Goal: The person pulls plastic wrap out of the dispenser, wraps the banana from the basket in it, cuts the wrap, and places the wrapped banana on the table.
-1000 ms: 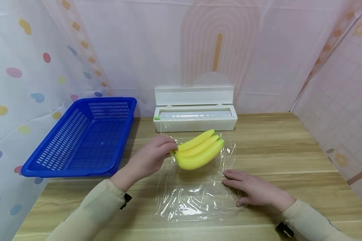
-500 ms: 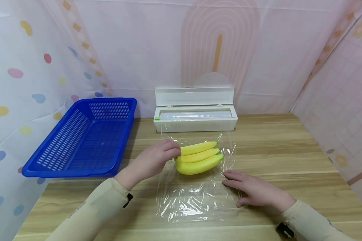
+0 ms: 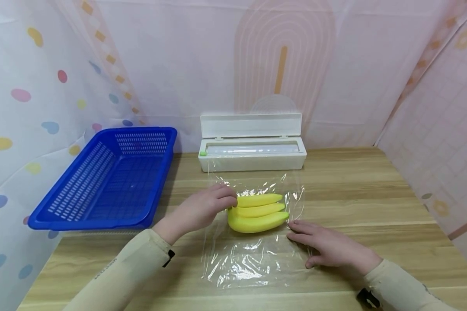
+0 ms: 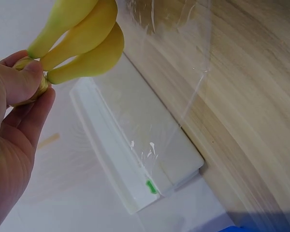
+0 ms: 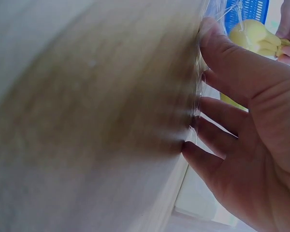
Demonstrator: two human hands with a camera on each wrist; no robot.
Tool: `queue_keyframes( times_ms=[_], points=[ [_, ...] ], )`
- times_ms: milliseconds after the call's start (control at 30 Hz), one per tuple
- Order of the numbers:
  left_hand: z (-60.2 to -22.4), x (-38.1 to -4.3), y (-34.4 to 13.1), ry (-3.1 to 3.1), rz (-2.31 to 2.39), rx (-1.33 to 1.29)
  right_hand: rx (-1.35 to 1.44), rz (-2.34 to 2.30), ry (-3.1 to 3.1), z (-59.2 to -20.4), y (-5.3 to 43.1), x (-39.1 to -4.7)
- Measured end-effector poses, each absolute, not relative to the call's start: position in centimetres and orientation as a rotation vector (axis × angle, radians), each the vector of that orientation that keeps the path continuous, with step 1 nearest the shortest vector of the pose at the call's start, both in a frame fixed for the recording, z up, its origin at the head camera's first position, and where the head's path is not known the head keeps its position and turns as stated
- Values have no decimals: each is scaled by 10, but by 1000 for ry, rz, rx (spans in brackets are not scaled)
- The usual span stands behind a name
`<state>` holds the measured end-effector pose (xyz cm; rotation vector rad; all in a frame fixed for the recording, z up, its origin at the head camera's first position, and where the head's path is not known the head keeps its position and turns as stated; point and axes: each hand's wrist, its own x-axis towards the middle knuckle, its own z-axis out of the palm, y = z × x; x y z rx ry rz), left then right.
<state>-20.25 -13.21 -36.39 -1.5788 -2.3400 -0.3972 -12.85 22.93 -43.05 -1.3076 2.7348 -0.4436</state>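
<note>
A bunch of three yellow bananas (image 3: 258, 212) lies level over a sheet of clear cling film (image 3: 237, 255) in the head view. My left hand (image 3: 206, 208) holds the bunch by its stem end, the tips pointing right. In the left wrist view, thumb and fingers pinch the stem (image 4: 37, 92). My right hand (image 3: 328, 245) rests at the film's right edge with its fingers extended. Its fingertips press the film's margin against the table, as the right wrist view shows. The film is wrinkled and shiny toward the front.
Behind the bananas stands a white cling film dispenser (image 3: 253, 162), its lid raised and a roll inside; the film runs out from it. A blue plastic basket (image 3: 149, 203) sits on the left of the wooden table (image 3: 373, 190). Patterned cloth (image 3: 179, 56) hangs around the back and sides.
My left hand has brought the bananas down and toward me, from tilted up near the dispenser to level over the film's middle. My right hand has stayed in place.
</note>
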Motion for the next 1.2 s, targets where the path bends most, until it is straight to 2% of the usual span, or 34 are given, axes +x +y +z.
queue_keyframes(
  times_ms=[1200],
  points=[
    [-369,-215,-134,-2496,-397,-1538,-1271,-436,2728,-433,228,-128]
  ],
)
